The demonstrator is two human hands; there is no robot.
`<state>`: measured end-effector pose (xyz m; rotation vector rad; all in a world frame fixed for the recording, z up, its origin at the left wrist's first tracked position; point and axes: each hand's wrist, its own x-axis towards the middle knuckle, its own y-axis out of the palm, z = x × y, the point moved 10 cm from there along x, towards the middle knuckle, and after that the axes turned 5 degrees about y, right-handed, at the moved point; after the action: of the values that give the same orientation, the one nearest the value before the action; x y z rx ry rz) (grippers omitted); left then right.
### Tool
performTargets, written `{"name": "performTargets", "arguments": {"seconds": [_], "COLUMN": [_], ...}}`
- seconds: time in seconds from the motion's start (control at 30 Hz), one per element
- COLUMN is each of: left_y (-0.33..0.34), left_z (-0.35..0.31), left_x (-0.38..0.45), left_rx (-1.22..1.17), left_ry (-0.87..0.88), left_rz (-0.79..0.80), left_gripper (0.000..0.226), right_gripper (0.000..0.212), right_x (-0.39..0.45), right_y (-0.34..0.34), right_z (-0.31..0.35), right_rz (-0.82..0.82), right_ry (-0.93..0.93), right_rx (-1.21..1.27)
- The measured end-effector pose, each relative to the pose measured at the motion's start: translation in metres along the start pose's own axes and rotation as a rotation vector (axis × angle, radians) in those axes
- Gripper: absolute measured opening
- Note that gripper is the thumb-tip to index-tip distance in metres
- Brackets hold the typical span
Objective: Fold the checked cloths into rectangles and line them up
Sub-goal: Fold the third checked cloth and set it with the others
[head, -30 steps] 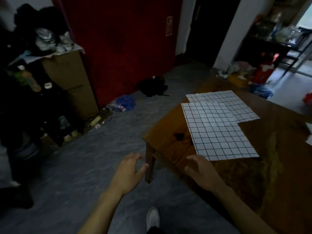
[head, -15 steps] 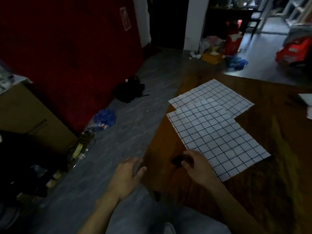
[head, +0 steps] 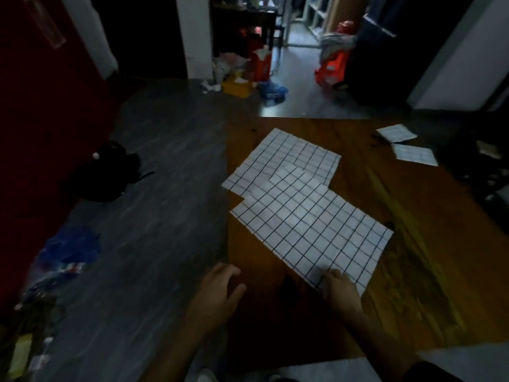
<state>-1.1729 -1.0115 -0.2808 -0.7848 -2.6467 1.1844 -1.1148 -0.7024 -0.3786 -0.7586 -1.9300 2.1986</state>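
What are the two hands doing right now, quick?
Left hand: open, fingers relaxed, holding nothing, near the table edge.
Right hand: fingers pinch the near corner of the near checked cloth.

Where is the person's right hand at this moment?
In the head view, the right hand sits low and right of centre, pinching the near corner of the nearest checked cloth on the wooden table.

A: Where's the right hand (head: 340, 289)?
B: Pinching the near corner of the near checked cloth (head: 311, 227), by the wooden table (head: 429, 244)'s near left corner.
A: And the left hand (head: 217, 292)?
B: Fingers spread, over the table's left edge. A second checked cloth (head: 286, 158) lies partly under the first; two folded cloths (head: 405, 142) sit at the far right.
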Motion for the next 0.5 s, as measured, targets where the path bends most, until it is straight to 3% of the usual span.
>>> {"name": "performTargets", "arguments": {"seconds": [0.27,0.5], "left_y": [0.01,0.033], "left_z": [0.001,-0.023], "left_x": [0.03,0.041], "left_rx": [0.016,0.082], "left_ry": [0.088,0.145], "left_rz": [0.24,0.293], "left_gripper": [0.034,0.039], "right_gripper": [0.02,0.013], "right_x": [-0.013,-0.019], "right_y": [0.001,-0.017], "right_z": [0.027,0.066], "right_rz": [0.07,0.045], "right_ry": [0.163,0.041], "right_rx": [0.12,0.37]}}
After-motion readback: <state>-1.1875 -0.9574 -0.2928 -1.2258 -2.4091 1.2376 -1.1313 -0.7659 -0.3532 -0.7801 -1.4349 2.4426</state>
